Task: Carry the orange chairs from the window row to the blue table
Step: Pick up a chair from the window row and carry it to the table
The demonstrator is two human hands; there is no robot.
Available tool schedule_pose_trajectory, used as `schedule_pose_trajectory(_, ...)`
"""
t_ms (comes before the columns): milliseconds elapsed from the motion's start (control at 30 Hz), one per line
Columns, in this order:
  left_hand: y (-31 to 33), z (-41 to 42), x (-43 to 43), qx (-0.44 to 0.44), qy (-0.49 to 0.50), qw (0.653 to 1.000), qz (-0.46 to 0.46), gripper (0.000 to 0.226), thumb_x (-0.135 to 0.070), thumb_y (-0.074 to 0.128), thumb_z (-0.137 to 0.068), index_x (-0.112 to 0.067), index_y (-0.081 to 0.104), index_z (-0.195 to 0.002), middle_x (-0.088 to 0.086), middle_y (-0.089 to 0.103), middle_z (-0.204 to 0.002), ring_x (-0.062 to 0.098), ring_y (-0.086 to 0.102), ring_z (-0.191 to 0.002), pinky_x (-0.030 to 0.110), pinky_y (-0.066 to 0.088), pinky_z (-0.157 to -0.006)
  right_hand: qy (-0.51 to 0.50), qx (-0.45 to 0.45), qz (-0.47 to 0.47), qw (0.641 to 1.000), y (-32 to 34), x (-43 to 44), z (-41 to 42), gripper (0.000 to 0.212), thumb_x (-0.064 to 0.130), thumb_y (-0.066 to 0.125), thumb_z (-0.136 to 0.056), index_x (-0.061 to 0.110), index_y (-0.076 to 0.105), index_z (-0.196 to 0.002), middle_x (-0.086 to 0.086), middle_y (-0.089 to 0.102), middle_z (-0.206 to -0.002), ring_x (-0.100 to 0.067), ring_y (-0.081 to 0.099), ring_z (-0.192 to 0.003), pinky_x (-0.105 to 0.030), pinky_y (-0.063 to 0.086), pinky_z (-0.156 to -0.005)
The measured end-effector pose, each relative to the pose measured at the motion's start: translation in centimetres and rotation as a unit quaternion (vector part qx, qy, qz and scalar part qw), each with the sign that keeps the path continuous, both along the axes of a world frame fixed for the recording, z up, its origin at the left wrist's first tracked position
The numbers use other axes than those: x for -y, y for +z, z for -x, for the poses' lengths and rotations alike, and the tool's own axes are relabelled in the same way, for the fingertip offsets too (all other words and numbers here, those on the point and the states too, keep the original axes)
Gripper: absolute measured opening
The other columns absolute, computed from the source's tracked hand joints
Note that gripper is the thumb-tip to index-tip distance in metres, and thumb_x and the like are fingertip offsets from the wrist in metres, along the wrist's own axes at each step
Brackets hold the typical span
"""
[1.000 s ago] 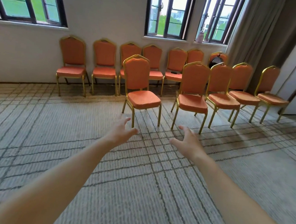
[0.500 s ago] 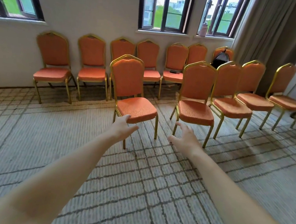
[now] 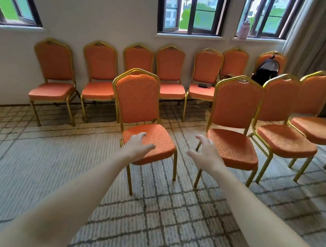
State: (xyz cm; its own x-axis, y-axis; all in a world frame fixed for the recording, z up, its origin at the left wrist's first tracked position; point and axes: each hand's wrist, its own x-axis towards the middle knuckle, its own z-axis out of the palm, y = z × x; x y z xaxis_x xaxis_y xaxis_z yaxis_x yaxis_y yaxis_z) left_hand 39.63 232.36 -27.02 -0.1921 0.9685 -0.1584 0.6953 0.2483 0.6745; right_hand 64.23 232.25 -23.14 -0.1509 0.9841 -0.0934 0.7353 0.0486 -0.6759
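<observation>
An orange chair with a gold frame stands alone on the carpet, facing me. My left hand hovers open over the front of its seat. My right hand is open too, in the gap between that chair and a second orange chair to its right. Neither hand holds anything. Along the wall under the windows runs a row of several more orange chairs. The blue table is out of view.
More orange chairs continue the front row to the right. A black backpack sits on a far chair, a small dark item on another seat, a bottle on the sill. Grey curtain hangs at right. Patterned carpet lies in front.
I have come closer to the chairs. Both hands have reached forward, the left now over the nearest chair's seat.
</observation>
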Motion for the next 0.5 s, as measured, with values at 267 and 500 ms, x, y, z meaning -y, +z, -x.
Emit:
schedule_pose_trajectory(267, -2.1, 0.0, -15.9, 0.017, 0.068, 0.997, 0.032, 0.079, -0.052, 0.062, -0.083, -0.019, 0.03, -0.148, 0.009, 0.032, -0.151, 0.023, 0.044, -0.128, 0.037, 0.042, -0.097, 0.077, 0.035, 0.012, 0.996, -0.9, -19.0, 1.7, 0.07, 0.033, 0.066, -0.09, 0.022, 0.032, -0.151, -0.006, 0.033, -0.155, -0.025, 0.037, -0.139, -0.042, 0.037, -0.107)
schedule_pose_trajectory(500, -5.6, 3.0, -27.4, 0.041, 0.129, 0.989, 0.06, 0.078, -0.049, 0.061, -0.083, -0.02, 0.028, -0.148, 0.01, 0.028, -0.153, 0.028, 0.039, -0.133, 0.044, 0.041, -0.101, 0.134, 0.065, 0.025, 0.989, -3.9, -31.9, 6.1, 0.07, 0.035, 0.065, -0.091, 0.022, 0.032, -0.152, -0.007, 0.036, -0.153, -0.025, 0.039, -0.137, -0.042, 0.037, -0.111)
